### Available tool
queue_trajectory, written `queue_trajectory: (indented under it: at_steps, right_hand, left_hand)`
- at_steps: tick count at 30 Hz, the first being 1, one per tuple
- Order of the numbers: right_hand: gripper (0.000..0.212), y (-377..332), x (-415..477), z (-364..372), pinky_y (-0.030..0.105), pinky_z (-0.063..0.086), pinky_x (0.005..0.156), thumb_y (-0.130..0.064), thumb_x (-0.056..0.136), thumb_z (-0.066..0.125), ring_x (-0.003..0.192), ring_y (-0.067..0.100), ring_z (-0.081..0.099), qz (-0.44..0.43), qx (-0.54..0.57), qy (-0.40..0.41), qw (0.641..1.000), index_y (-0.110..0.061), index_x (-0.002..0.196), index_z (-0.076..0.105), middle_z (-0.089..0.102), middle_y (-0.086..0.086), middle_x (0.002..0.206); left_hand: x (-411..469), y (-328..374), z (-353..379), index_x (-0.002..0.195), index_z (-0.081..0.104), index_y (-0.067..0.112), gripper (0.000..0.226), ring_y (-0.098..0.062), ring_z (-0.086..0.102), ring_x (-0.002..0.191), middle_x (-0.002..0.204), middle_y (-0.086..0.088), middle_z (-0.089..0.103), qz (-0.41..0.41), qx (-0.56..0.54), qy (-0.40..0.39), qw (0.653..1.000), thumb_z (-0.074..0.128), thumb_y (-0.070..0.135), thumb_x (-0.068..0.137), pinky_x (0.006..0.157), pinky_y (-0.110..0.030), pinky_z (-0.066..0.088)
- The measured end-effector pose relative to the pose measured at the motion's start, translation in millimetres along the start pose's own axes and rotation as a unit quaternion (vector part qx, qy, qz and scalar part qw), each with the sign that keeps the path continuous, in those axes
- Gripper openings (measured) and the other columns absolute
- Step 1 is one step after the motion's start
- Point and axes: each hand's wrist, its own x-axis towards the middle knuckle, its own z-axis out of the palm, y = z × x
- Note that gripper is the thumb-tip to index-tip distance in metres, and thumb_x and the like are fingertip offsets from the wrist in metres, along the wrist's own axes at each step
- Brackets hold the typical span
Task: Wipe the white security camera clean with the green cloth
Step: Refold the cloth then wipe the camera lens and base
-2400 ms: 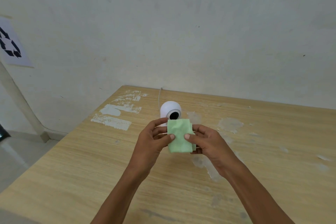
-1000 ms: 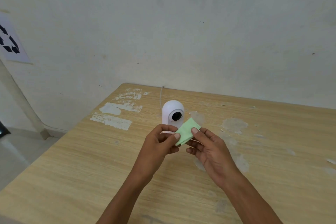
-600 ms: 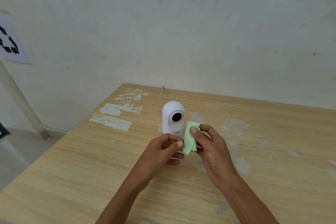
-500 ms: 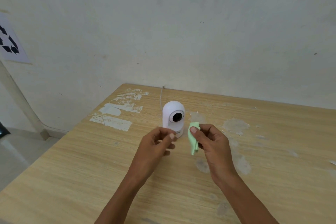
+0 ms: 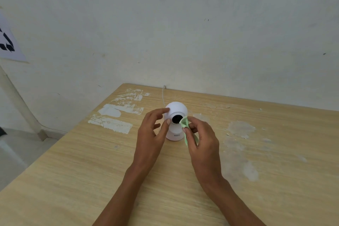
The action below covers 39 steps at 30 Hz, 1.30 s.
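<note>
The white security camera (image 5: pixel 176 109) stands upright on the wooden table (image 5: pixel 73 170), its black lens facing me and a thin white cable running from its back to the wall. My left hand (image 5: pixel 151 132) rests against the camera's left side, index fingertip on the round head, thumb by the lens. My right hand (image 5: pixel 200 139) pinches the folded green cloth (image 5: pixel 185 126). The cloth's top corner touches the right rim of the lens.
White paint patches (image 5: pixel 117 113) mark the table's far left; scuffed pale spots (image 5: pixel 240 128) lie to the right. The table's left edge drops to a grey floor. A paper sign (image 5: pixel 8 42) hangs on the left wall.
My left hand let go of the cloth and moved forward onto the camera's left side. My right hand folded the cloth and brought it up to the lens.
</note>
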Motion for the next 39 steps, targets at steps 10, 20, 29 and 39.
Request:
queue_trajectory:
  at_steps: [10, 20, 29, 39]
  right_hand:
    - [0.005, 10, 8, 22, 0.044, 0.054, 0.075, -0.007, 0.095, 0.065, 0.085, 0.020, 0.061, -0.036, -0.033, 0.013, 0.999, -0.009, 0.100, 0.065, 0.063, 0.000, 0.095]
    - [0.006, 11, 13, 18, 0.043, 0.055, 0.073, -0.003, 0.093, 0.066, 0.083, 0.019, 0.062, -0.025, -0.002, 0.037, 0.999, -0.008, 0.097, 0.066, 0.063, -0.001, 0.092]
    - [0.009, 17, 14, 16, 0.043, 0.055, 0.073, -0.001, 0.092, 0.065, 0.081, 0.016, 0.061, -0.001, 0.009, 0.045, 0.999, -0.009, 0.096, 0.068, 0.063, -0.003, 0.092]
    - [0.007, 18, 9, 19, 0.044, 0.053, 0.073, -0.006, 0.092, 0.065, 0.079, 0.015, 0.060, -0.013, -0.022, 0.023, 0.999, -0.012, 0.095, 0.067, 0.062, -0.004, 0.091]
  left_hand:
    - [8, -2, 5, 0.130, 0.060, 0.034, 0.034, -0.004, 0.064, 0.122, 0.134, 0.019, 0.060, -0.015, -0.024, -0.033, 0.999, 0.069, 0.027, 0.098, 0.097, -0.040, 0.059]
    - [8, 0, 5, 0.130, 0.057, 0.053, 0.040, 0.003, 0.063, 0.120, 0.123, 0.029, 0.064, -0.018, 0.002, -0.052, 0.998, 0.068, 0.030, 0.099, 0.095, -0.029, 0.058]
    - [9, -1, 4, 0.131, 0.057, 0.053, 0.041, 0.010, 0.061, 0.117, 0.124, 0.032, 0.063, -0.018, 0.015, -0.045, 0.999, 0.069, 0.034, 0.097, 0.089, -0.019, 0.054]
    - [7, -2, 6, 0.134, 0.061, 0.045, 0.040, 0.009, 0.062, 0.114, 0.123, 0.026, 0.067, -0.015, 0.025, -0.025, 0.999, 0.070, 0.034, 0.096, 0.087, -0.025, 0.056]
